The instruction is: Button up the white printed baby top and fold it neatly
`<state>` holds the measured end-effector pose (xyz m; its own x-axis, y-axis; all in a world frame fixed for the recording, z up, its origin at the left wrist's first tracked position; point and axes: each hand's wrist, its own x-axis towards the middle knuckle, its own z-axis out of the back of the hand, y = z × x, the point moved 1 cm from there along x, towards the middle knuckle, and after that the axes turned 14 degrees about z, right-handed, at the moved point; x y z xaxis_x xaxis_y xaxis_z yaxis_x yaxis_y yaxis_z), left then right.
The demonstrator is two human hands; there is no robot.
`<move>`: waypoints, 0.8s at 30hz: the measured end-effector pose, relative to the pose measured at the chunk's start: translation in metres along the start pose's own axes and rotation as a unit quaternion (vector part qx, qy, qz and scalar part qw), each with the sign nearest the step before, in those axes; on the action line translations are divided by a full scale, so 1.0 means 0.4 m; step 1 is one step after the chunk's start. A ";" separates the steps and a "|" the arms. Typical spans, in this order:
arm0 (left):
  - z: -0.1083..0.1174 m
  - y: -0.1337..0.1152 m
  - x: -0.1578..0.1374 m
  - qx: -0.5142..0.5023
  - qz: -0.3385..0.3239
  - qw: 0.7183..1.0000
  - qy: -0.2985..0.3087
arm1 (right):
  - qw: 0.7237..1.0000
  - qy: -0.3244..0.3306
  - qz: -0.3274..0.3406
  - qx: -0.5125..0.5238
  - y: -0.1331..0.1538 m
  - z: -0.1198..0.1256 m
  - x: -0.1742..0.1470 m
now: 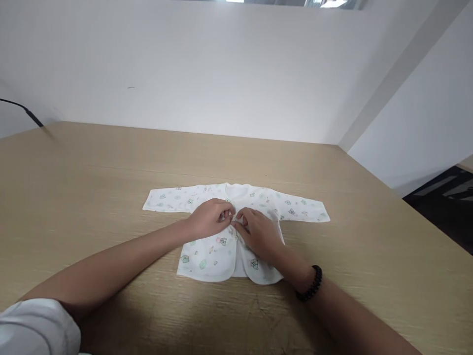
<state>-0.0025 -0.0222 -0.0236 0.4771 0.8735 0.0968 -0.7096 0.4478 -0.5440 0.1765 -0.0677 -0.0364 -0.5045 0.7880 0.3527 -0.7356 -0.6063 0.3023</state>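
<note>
A small white baby jacket [210, 254] with printed green and pink figures lies face up on the table, both sleeves spread out sideways. Its two front edges meet near the chest and part lower down. My left hand [212, 218] pinches the front edge at mid-chest, fingers curled together. Close beside it, my right hand [258, 231] pinches the other front edge, thumb and forefinger nearly touching the left fingertips. The exact bit of cloth or fastener between the fingers is hidden.
The jacket rests on a wide wooden table [92, 162]. A white wall [221, 74] rises behind it, and another stands to the right. A black cable [33, 117] comes down at the far left corner. A dark object [443, 202] lies beyond the table's right edge.
</note>
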 end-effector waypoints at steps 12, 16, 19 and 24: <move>-0.016 0.032 0.013 -0.106 0.013 0.993 0.042 | 0.997 0.000 -0.072 0.039 0.002 0.005 0.018; -0.017 0.029 0.013 -0.129 0.030 0.990 0.037 | 0.993 -0.030 -0.096 0.063 0.001 0.003 0.023; -0.016 0.025 0.011 -0.148 0.055 0.987 0.035 | 0.969 -0.073 -0.150 0.181 -0.015 0.004 0.024; -0.018 0.022 0.011 -0.154 0.083 0.984 0.033 | 0.951 -0.061 -0.139 0.269 -0.034 0.002 0.027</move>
<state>-0.0030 -0.0159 -0.0341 0.4070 0.9112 -0.0638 -0.5947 0.2113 -0.7757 0.1814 -0.0511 -0.0361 -0.2438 0.9273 0.2840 -0.4785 -0.3698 0.7964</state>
